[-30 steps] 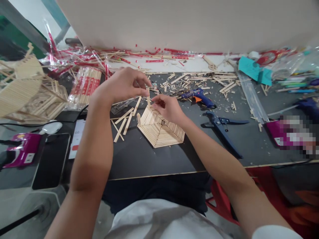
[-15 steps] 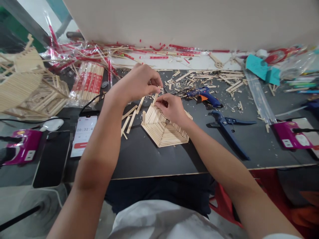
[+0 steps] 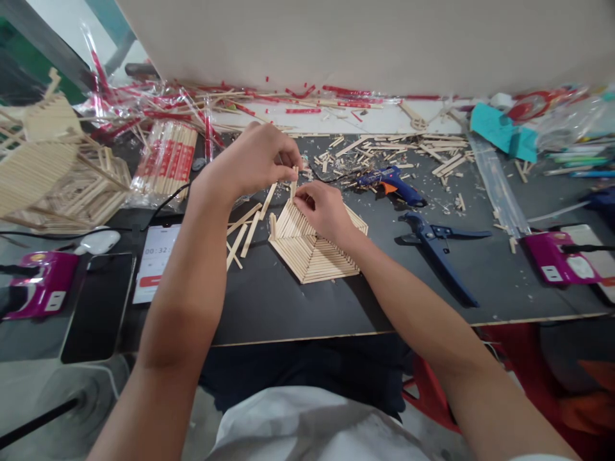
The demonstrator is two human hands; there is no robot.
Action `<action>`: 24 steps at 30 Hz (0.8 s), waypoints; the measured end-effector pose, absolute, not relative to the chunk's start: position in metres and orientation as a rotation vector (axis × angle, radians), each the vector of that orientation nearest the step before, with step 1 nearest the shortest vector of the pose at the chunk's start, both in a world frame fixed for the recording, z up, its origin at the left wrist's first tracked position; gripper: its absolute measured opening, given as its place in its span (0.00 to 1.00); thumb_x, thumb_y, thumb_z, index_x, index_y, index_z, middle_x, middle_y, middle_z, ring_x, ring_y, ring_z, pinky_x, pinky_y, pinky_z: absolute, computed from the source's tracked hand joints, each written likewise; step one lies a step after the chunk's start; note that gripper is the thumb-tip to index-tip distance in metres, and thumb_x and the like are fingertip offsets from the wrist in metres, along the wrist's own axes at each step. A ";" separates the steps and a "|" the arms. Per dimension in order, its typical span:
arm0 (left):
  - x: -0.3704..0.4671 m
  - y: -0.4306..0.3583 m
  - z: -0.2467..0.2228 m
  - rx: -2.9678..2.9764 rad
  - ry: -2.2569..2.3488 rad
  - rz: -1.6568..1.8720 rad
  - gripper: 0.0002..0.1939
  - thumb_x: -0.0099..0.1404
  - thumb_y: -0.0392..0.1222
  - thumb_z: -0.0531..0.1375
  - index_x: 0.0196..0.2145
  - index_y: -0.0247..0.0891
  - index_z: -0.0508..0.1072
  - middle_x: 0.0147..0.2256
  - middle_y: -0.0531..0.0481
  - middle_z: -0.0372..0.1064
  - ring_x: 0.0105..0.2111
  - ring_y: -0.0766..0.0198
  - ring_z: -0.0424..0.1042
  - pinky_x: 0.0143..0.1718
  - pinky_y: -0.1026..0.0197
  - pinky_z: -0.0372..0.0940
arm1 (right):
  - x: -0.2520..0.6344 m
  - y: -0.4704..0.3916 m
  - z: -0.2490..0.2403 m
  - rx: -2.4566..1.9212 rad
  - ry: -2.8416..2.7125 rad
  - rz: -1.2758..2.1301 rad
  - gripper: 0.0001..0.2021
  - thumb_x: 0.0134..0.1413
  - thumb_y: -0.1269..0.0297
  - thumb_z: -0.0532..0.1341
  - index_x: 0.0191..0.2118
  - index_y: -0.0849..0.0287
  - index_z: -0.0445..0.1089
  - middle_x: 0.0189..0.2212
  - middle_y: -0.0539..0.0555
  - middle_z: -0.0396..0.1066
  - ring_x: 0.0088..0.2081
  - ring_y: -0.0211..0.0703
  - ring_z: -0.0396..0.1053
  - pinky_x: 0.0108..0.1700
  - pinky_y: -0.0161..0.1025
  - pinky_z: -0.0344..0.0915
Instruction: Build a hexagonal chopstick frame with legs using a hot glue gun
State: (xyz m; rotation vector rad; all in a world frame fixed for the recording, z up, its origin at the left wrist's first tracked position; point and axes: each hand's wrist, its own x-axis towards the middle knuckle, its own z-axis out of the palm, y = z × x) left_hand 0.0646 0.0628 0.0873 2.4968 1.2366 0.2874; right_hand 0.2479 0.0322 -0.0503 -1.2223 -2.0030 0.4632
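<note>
A flat polygonal panel of pale wooden sticks (image 3: 319, 259) lies on the dark table. At its upper left, a short upright stick (image 3: 293, 189) stands between my hands. My left hand (image 3: 264, 153) is closed in a pinch at the top of this stick. My right hand (image 3: 324, 208) bends over the panel, its thumb and fingertips pinched at the stick's lower end. Another short upright piece (image 3: 273, 225) rises from the panel's left corner. Several loose sticks (image 3: 244, 238) lie left of the panel.
Right of the panel are a blue glue gun (image 3: 396, 182) and a blue cutter (image 3: 439, 253). Stick scraps (image 3: 375, 150) cover the back. At left are bundled sticks (image 3: 166, 157), a stick structure (image 3: 62, 166), phones (image 3: 98, 307) and a purple power socket (image 3: 45, 282).
The view has shifted slightly. My left hand has moved slightly left, and more of the upright stick shows between my hands. My right hand stays over the panel.
</note>
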 end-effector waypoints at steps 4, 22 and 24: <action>0.064 0.065 0.086 2.478 1.276 0.298 0.14 0.65 0.42 0.63 0.43 0.34 0.84 0.36 0.47 0.80 0.36 0.62 0.74 0.48 0.58 0.66 | 0.247 0.033 -0.050 -1.241 -2.011 0.462 0.06 0.63 0.72 0.60 0.35 0.55 0.70 0.35 0.52 0.76 0.36 0.41 0.70 0.44 0.41 0.65; 0.060 0.073 0.075 2.468 1.239 0.357 0.11 0.62 0.42 0.66 0.40 0.35 0.83 0.35 0.46 0.79 0.37 0.58 0.75 0.48 0.55 0.65 | 0.246 0.032 -0.054 -1.195 -2.010 0.457 0.07 0.65 0.72 0.59 0.36 0.55 0.70 0.36 0.53 0.75 0.37 0.42 0.71 0.44 0.41 0.66; 0.059 0.073 0.076 2.465 1.232 0.346 0.12 0.62 0.43 0.66 0.41 0.35 0.82 0.36 0.47 0.79 0.37 0.59 0.75 0.48 0.56 0.66 | 0.247 0.032 -0.052 -1.200 -2.009 0.460 0.06 0.64 0.72 0.60 0.37 0.55 0.72 0.36 0.53 0.75 0.37 0.42 0.71 0.44 0.42 0.66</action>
